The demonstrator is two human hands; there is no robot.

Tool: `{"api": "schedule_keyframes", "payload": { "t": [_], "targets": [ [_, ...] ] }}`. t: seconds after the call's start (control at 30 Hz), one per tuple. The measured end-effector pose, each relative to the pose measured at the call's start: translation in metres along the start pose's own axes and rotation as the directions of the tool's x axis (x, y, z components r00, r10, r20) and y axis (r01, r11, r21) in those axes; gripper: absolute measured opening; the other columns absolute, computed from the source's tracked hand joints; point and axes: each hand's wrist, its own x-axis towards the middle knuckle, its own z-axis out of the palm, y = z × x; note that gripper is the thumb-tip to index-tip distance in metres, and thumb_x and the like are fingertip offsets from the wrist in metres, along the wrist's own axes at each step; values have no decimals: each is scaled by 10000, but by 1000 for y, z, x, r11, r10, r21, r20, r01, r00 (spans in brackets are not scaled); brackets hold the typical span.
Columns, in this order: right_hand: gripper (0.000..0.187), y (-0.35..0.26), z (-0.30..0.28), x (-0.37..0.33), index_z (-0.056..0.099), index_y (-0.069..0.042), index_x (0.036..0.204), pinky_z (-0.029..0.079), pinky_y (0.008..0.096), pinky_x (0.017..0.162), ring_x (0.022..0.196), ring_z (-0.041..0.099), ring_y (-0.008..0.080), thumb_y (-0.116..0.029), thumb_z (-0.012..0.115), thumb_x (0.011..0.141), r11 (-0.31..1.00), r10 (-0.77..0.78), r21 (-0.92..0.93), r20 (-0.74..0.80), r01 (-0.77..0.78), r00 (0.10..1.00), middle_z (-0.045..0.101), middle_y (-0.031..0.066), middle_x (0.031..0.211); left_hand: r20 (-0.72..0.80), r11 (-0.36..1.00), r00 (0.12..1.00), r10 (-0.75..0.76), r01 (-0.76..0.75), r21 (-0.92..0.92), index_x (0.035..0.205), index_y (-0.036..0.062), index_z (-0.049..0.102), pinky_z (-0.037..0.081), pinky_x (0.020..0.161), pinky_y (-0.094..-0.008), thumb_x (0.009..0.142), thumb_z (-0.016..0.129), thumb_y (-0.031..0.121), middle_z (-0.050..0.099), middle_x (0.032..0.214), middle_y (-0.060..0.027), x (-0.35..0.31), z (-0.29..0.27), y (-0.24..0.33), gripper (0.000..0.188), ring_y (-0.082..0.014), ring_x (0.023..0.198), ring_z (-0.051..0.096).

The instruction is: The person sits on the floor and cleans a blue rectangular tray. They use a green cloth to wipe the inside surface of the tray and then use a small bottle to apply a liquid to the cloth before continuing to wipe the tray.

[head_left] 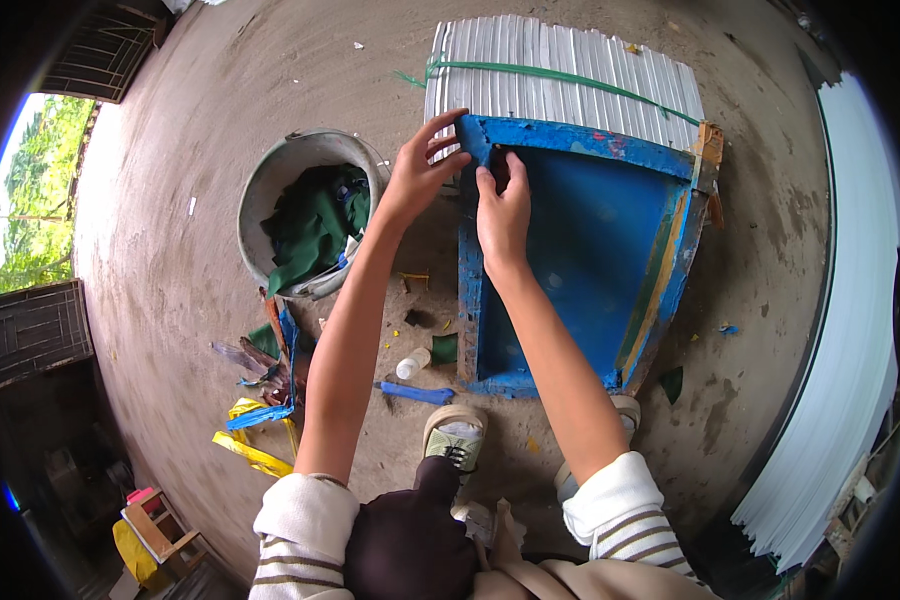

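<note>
Upper centre: left hand [420, 172], fingers wide, right hand [504, 215], fingers parted, at corner of blue wooden frame [570, 138]. I'd judge mostly covered; chipped right rail [668, 285] perhaps remains.

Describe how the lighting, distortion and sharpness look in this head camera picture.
Head view: the greenery at far left is glaringly bright, while the lower left sinks into darkness; head view: fisheye curves the long white sheets at right, with black corners; head view: the left hand and right hand look fairly sharp, with shadow inside the blue frame.
</note>
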Motion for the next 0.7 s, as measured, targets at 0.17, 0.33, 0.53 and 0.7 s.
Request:
{"api": "schedule_keyframes", "payload": {
  "t": [0.17, 0.33, 0.53, 0.7],
  "targets": [
    [368, 1, -3, 6, 464, 40, 1135, 365, 423, 943, 1074, 478, 343, -196, 593, 884, 1000, 19, 20, 65, -20, 998, 529, 221, 1122, 5, 1000, 1000, 9, -9, -15, 1295, 65, 488, 367, 1025, -373, 809, 676, 119, 500, 1301, -52, -7, -8, 8, 523, -211, 1149, 492],
    [345, -15, 1, -5, 446, 24, 1123, 369, 426, 928, 1052, 474, 351, -165, 595, 877, 994, -1, -109, 34, 4, 999, 531, 213, 1113, -2, 998, 1000, 9, -9, -60, 1286, 84, 502, 378, 1019, -384, 803, 680, 125, 517, 1285, -46, -12, -8, 10, 516, -227, 1145, 499],
    [326, -19, 3, -7, 476, 23, 1089, 408, 420, 881, 1002, 531, 341, -142, 622, 848, 990, -41, -137, 12, 43, 999, 568, 200, 1054, -15, 997, 999, 41, -42, -58, 1281, 92, 508, 413, 985, -371, 788, 692, 114, 529, 1264, -40, -11, -11, 5, 526, -226, 1131, 510],
    [299, -12, -8, 10, 537, 33, 1051, 430, 340, 864, 960, 573, 228, -133, 660, 834, 999, 37, -38, 65, -35, 997, 602, 137, 1023, 2, 996, 1000, 30, -30, -81, 1275, 97, 514, 434, 962, -364, 779, 696, 102, 536, 1254, -37, -11, -11, 8, 528, -220, 1123, 513]
  ]
}}
